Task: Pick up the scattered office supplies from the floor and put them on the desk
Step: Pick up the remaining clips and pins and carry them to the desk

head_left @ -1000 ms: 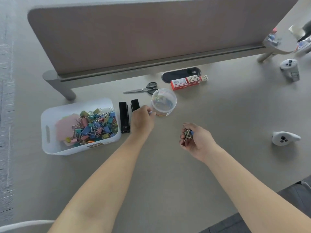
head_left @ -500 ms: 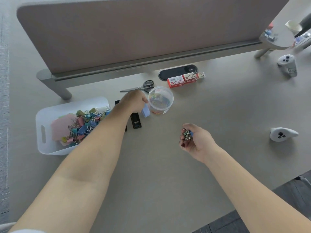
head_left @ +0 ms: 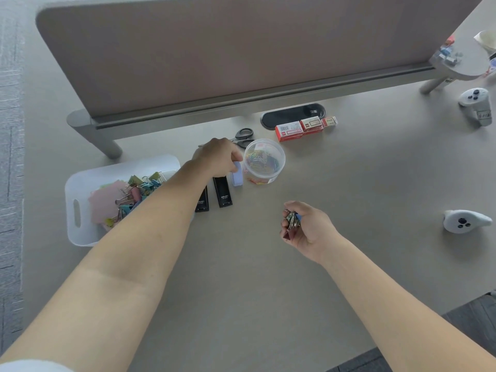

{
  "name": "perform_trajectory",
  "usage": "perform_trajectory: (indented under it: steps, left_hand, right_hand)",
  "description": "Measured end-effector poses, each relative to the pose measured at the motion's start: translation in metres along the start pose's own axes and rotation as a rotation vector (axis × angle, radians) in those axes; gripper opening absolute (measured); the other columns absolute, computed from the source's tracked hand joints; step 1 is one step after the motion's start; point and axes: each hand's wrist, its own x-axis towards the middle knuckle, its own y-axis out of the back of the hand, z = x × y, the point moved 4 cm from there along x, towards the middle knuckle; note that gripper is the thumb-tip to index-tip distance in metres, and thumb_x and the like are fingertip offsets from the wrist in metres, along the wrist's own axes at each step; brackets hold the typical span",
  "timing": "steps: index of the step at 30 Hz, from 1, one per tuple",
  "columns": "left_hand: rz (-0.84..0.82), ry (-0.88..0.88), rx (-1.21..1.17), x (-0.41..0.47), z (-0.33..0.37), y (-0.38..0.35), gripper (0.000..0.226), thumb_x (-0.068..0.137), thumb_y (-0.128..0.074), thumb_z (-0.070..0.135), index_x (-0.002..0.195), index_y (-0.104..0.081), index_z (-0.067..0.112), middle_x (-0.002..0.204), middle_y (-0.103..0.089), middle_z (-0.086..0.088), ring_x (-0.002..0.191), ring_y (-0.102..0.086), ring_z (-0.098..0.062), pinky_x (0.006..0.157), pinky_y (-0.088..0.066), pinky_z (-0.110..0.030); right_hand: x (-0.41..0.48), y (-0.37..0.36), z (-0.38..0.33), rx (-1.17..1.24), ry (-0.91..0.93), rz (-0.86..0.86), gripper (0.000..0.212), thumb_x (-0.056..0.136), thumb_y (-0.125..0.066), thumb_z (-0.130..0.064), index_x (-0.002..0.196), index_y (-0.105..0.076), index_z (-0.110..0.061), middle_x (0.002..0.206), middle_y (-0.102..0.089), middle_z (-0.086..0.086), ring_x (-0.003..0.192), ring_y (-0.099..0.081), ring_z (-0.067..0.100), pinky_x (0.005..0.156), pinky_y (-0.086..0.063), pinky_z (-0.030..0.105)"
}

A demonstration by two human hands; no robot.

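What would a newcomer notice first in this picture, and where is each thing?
Mid-desk, the left hand holds a small light-blue block beside a clear round plastic tub of coloured paper clips. Nearer and to the right, the right hand grips a bunch of small binder clips. At the left of the grey desk, a white plastic basket holds bright binder clips.

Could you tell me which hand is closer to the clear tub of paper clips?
Left. The left hand is just left of the clear tub, close to its rim; the right hand, gripping a bunch of clips, is well apart, nearer the person and slightly right.
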Motion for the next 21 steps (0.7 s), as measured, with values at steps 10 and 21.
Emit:
perform_trajectory:
  steps: [10,21]
  left_hand:
    - [0.384,-0.016,-0.21,-0.072,-0.035,0.038,0.025,0.09,-0.065,0.034,0.112,-0.068,0.022,0.104,-0.069,0.01,0.088,-0.06,-0.012,0.079,-0.045,-0.027]
    - [0.428,0.382,-0.146,-0.188,-0.148,0.018,0.03,0.096,-0.052,0.042,0.117,-0.068,0.029,0.128,-0.058,-0.002,0.127,-0.041,-0.033,0.103,-0.03,-0.043]
  right_hand:
    - [-0.012,-0.062,-0.004,-0.069,-0.014,-0.108,0.007,0.088,-0.061,-0.006,0.089,-0.055,-0.009,0.067,-0.054,0.005,0.053,-0.045,0.017,0.053,-0.037,0.028]
    - [-0.022,-0.258,0.027,-0.887,0.244,-0.289,0.043,0.093,-0.057,-0.031,0.125,-0.057,-0.002,0.091,-0.053,0.003,0.073,-0.056,0.02,0.074,-0.05,0.035]
